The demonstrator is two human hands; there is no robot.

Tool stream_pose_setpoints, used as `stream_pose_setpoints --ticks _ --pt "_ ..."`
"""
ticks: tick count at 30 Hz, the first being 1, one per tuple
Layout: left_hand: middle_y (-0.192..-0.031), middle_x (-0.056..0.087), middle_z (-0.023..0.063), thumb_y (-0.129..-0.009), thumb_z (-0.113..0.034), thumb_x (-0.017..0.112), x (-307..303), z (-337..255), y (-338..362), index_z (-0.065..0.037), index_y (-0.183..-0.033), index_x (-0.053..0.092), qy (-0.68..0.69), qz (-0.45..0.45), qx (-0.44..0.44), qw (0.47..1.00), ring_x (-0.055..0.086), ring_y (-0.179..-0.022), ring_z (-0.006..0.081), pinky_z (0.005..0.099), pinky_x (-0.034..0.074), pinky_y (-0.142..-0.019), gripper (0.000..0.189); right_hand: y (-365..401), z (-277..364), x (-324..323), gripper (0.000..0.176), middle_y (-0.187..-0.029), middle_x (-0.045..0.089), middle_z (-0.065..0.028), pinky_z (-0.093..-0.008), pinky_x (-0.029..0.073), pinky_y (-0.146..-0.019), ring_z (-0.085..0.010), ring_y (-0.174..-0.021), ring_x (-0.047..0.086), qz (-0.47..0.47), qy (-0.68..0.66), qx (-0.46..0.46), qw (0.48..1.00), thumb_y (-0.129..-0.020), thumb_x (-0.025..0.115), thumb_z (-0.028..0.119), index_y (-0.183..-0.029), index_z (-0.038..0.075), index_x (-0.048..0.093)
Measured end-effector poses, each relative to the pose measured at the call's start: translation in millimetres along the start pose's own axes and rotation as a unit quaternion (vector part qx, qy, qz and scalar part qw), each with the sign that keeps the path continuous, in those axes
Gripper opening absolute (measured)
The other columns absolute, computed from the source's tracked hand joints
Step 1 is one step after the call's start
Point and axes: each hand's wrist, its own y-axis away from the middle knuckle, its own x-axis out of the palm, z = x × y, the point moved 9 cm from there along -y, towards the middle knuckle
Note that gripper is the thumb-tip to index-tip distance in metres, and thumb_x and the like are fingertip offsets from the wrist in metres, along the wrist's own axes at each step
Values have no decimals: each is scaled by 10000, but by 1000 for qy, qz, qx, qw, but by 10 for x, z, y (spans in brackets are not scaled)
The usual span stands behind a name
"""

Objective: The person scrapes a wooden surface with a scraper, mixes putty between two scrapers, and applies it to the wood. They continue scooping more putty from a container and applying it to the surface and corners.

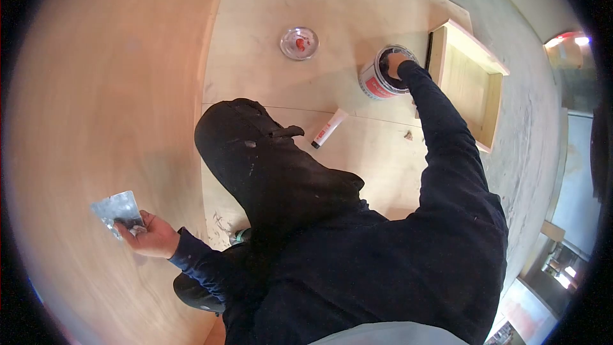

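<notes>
At the lower left, my left hand (152, 236) is closed on a flat metal scraper (119, 208), which it holds in front of a large wooden panel. My right hand (396, 64) reaches down into an open can (377, 83) with a red and white label and dark contents. The fingers of that hand are hidden inside the can. A white tube (330, 128) with a black cap lies on the board near my knee. Beyond it sits a round clear dish (299, 43) with a red smear in it.
An open wooden drawer or box (465, 76) stands just right of the can. The tall wooden panel (115, 89) fills the left side. Small scraps (408, 135) lie on the pale board (255, 76). Other items show blurred at the far right.
</notes>
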Motion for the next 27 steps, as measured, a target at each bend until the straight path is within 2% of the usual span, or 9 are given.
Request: stream_pose_setpoints --ticks 3,6,16,17,22,23,24,26,27 --pt "-1176 579 116 -882 -179 610 154 -58 98 16 -1224 512 7 -39 3 999 595 -988 206 275 492 -750 405 -111 -48 177 294 -1043 635 -225 -428 503 -873 -355 -1031 605 -8 26 62 998 -749 598 146 -1008 27 672" --pt "-1181 578 118 -881 -180 611 252 -130 152 15 -1233 509 -12 -57 -3 998 588 -1010 210 281 485 -783 415 -432 -343 523 311 -998 650 -221 -415 512 -842 -348 -974 631 -42 -5 137 990 -741 636 191 -1002 24 669" --pt "-1230 554 131 -874 -181 619 386 -65 148 26 -1248 498 -178 -32 18 983 563 -1073 229 303 458 -880 445 373 153 -290 320 -1120 596 -133 -402 432 -887 -275 -1040 574 -136 63 107 983 -939 459 245 -1161 44 574" --pt "-1230 554 131 -874 -181 619 396 -66 171 26 -1248 498 -176 -33 17 984 563 -1073 229 303 458 -880 445 394 114 -355 320 -1120 596 -133 -402 432 -887 -275 -1040 574 -138 65 108 982 -939 459 245 -1161 44 574" --pt "-1213 564 124 -888 -209 608 497 -21 192 29 -1230 513 -71 -36 -16 997 553 -1085 231 324 459 -885 428 363 200 -382 340 -929 667 -207 -400 514 -790 -340 -883 651 19 -50 -84 995 -726 686 248 -979 22 668" --pt "-1213 564 124 -888 -209 608 515 -18 191 29 -1230 513 -68 -34 -17 997 553 -1085 231 324 459 -885 428 484 211 -512 392 -876 672 -200 -392 505 -755 -337 -822 648 -8 -97 -122 988 -700 725 312 -955 22 664" --pt "-1212 565 122 -891 -212 604 570 28 194 28 -1226 518 -64 -23 -32 997 550 -1088 231 328 451 -897 420 487 149 -524 392 -876 672 -200 -392 505 -755 -337 -822 648 -11 -98 -119 988 -700 725 312 -955 22 664" --pt "-1211 566 120 -895 -215 600 707 23 229 26 -1222 522 -57 -10 -46 997 547 -1092 231 332 443 -909 413 497 -167 -493 365 -880 680 -175 -376 497 -757 -297 -816 652 29 -85 -12 996 -726 720 282 -966 14 656" --pt "-1212 566 119 -900 -213 594 915 8 296 21 -1220 524 -25 15 -101 994 546 -1095 229 341 432 -926 403 615 -195 -520 365 -880 680 -175 -376 497 -757 -297 -816 652 25 -86 -10 996 -726 720 282 -966 14 656"
